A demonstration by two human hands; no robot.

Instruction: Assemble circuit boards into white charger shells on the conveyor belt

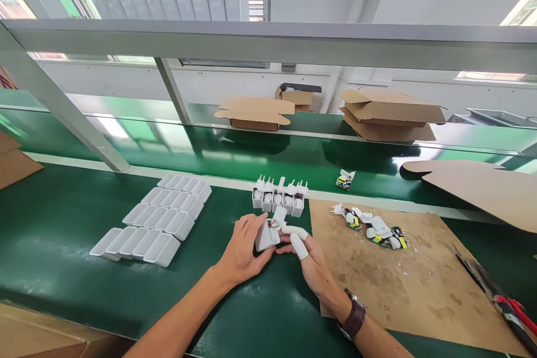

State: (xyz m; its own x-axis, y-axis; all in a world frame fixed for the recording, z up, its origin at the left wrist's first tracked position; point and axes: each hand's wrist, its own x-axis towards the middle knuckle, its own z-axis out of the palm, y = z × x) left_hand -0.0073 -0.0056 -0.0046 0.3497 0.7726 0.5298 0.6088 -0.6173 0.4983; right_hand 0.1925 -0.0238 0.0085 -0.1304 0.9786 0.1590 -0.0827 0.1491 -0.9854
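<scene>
My left hand (242, 250) grips a small white plastic adapter housing (265, 237) by its side. A white plug piece and thin wires stick out of its open end. My right hand (311, 260), with white finger cots on two fingers, is closed at the housing's right side by the wires; its fingertips are partly hidden. Just beyond stands a row of similar white housings (280, 199) with plugs sitting on top. To the left, several rows of hollow white housings (161, 215) lie side by side on the green table.
A stained cardboard sheet (377, 291) at right carries circuit boards with wires (380, 232). Red-handled scissors or pliers (509, 307) lie at its right edge. Another board (345, 180) rests on the green belt (251, 156). Cardboard boxes (390, 114) stand behind; a metal frame (268, 42) crosses above.
</scene>
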